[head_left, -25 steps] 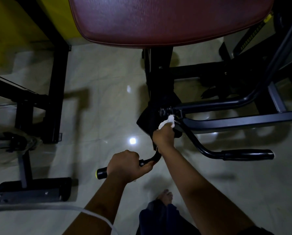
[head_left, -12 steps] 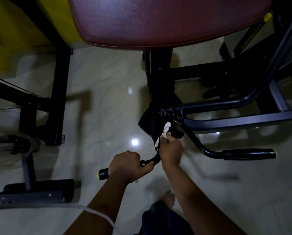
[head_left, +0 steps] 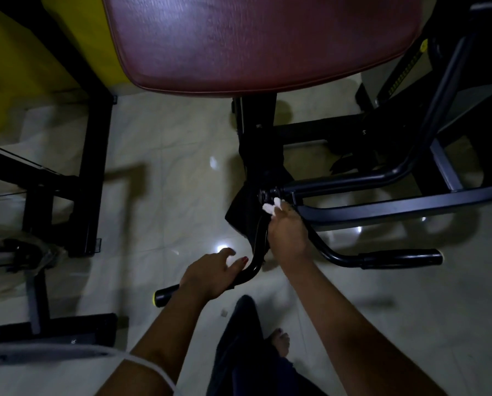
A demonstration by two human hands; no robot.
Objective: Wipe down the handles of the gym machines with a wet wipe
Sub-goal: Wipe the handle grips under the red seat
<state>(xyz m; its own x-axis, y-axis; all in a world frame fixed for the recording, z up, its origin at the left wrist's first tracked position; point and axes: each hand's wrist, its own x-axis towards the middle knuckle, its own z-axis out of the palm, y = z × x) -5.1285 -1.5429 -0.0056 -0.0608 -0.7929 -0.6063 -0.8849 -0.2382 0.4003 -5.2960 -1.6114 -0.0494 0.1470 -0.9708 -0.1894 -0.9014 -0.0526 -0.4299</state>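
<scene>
A black curved handle bar point(head_left: 255, 254) runs from a pivot under the maroon seat pad point(head_left: 262, 44) down to a grip with a yellow end cap point(head_left: 160, 296). My right hand point(head_left: 287, 234) grips the upper part of this bar with a white wet wipe point(head_left: 271, 206) bunched at its fingertips, close to the pivot. My left hand point(head_left: 210, 274) lies over the grip with its fingers spread and lifted. A second handle point(head_left: 396, 256) with a black grip sticks out to the right, untouched.
The machine's black frame bars point(head_left: 382, 207) cross the right side. A black stand point(head_left: 93, 167) and a low base point(head_left: 53, 330) occupy the left, with yellow padding point(head_left: 16, 67) behind. Glossy tiled floor point(head_left: 167, 181) lies between. My bare foot point(head_left: 280, 342) is below the handle.
My right hand slid the wipe up the bar toward the pivot. My left hand loosened from a closed grip on the handle; its fingers are now spread.
</scene>
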